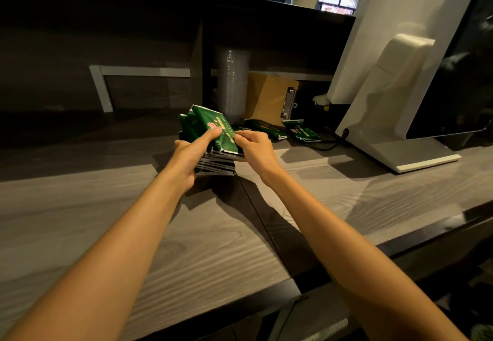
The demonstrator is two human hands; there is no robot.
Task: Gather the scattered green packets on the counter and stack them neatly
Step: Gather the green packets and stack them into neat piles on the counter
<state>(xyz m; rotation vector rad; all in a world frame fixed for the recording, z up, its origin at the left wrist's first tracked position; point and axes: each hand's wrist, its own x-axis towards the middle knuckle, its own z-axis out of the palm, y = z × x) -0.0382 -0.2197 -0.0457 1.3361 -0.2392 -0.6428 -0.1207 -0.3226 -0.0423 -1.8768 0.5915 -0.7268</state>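
I watch the packet stack (213, 137), fanned unevenly at the counter's (106, 220) far middle. The left hand (190, 153) grips its left side and the right hand (256, 148) pinches its right edge. Slick wrappers could slide and spill. Loose packets (301, 131) wait farther right.

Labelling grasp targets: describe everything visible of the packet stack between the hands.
The stack is a pile of flat, glossy green packets with silvery edges, roughly aligned low down, fanned and tilted at the far top. The top packet shows pink and pale print. The left hand grips its left side, thumb on top; the right hand pinches its right edge. It is low over the counter; contact there is unclear.
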